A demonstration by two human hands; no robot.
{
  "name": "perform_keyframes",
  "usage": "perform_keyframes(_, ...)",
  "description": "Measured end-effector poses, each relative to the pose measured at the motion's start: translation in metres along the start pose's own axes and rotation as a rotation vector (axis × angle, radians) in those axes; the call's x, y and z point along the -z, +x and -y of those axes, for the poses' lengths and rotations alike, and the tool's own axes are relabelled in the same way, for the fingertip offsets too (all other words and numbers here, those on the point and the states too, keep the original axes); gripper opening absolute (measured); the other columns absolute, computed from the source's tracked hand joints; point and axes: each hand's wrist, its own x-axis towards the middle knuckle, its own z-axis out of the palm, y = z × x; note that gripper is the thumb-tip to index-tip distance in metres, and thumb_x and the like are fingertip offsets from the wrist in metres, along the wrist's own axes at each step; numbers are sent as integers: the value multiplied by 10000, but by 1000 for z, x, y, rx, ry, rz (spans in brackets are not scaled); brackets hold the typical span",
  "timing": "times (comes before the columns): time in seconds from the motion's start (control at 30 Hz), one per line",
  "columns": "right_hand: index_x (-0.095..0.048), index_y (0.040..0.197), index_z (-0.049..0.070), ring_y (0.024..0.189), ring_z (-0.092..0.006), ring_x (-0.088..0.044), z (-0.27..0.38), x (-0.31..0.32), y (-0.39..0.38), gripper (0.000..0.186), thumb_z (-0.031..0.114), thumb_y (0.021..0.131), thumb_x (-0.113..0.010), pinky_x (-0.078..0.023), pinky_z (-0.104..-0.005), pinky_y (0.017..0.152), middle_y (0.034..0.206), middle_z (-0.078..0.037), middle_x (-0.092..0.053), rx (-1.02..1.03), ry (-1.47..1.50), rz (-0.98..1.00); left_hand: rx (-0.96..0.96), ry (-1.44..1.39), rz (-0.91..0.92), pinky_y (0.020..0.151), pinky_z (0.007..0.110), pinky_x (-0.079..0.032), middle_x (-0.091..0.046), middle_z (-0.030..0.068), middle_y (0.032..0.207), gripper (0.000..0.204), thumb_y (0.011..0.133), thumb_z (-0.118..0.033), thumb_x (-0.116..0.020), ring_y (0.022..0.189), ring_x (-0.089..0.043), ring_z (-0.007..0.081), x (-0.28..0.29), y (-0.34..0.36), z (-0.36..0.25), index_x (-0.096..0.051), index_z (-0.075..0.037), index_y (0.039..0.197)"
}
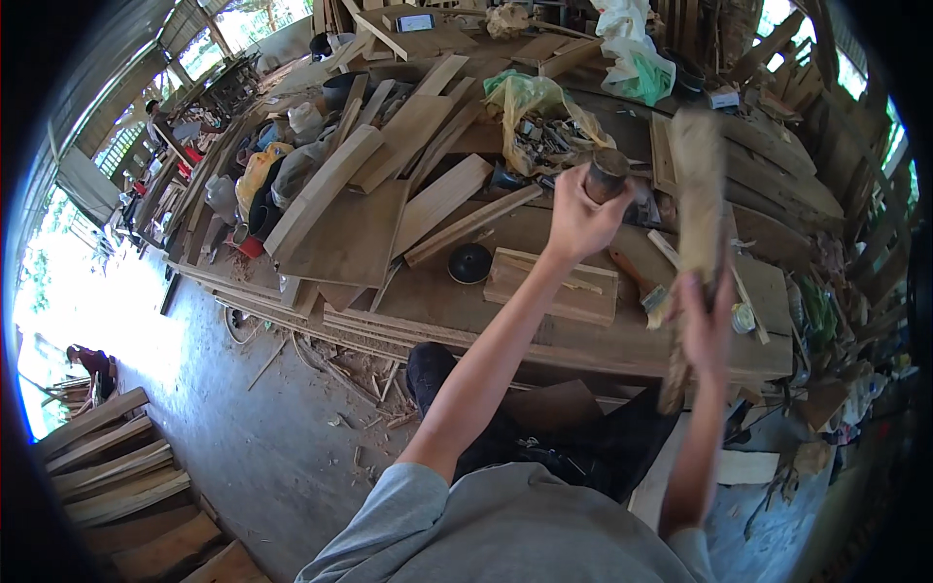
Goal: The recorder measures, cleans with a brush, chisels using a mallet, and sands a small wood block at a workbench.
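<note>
The big brown wooden bench [437,309] is very full. Lots of planks [408,146] lie in a messy heap on its left side. Nearer the front sit a round black thing [469,263], a block of wood [544,301] and a paint brush [638,280]. Farther back is a see-through bag [515,92] full of little bits. The grey floor [262,418] has wood scraps [335,369] and a pile of boards [117,471] on it.

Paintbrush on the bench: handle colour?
Reddish-brown. The paintbrush handle shows in the head view, the only one here.
</note>
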Motion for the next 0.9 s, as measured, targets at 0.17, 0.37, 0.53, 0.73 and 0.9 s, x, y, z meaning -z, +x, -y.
perform_keyframes(0.17, -266, 1717, 178, 820, -138, -655, 113, 19, 71, 776, 345, 1062, -647, -573, -268, 619, 1290, -158, -647, 440, -118, -37, 36, 24, 44, 593, 333, -439, -517, 40, 612, 266, 847, -151, -742, 616, -450, 110, 2, 7, 4, -553, -3, 733)
perform_keyframes(0.37, -326, 1701, 261, 754, -150, -681, 118, -3, 77, 709, 294, 1070, -647, -584, -295, 627, 1375, -154, -673, 663, -659, 392, -71, 13, 8, 604, 336, -446, -528, 43, 618, 253, 849, -137, -742, 618, -460, 111, -2, 8, 8, -562, 4, 742)
perform_keyframes(0.53, -344, 1691, 308, 589, -131, -569, 135, 16, 98, 716, 318, 1056, -673, -563, -284, 594, 1279, -95, -723, 390, -652, 407, -22, 34, 49, 614, 324, -460, -548, 37, 632, 204, 853, -118, -735, 630, -489, 95, 0, 3, 8, -595, 2, 765)
perform_keyframes(0.73, -357, 1686, 301, 674, -138, -638, 122, -1, 81, 705, 369, 1058, -670, -577, -303, 622, 1157, -86, -727, 464, -331, 291, -35, 16, 20, 595, 320, -448, -533, 32, 613, 224, 844, -132, -732, 608, -470, 91, 3, 9, 12, -590, -2, 730)
perform_keyframes(0.9, -334, 1696, 264, 671, -162, -675, 140, 13, 89, 686, 345, 1079, -624, -604, -326, 655, 1446, -62, -667, 529, -920, 504, -28, 13, 17, 599, 317, -447, -532, 22, 625, 230, 841, -122, -719, 620, -465, 86, 0, 9, 13, -566, 1, 722)
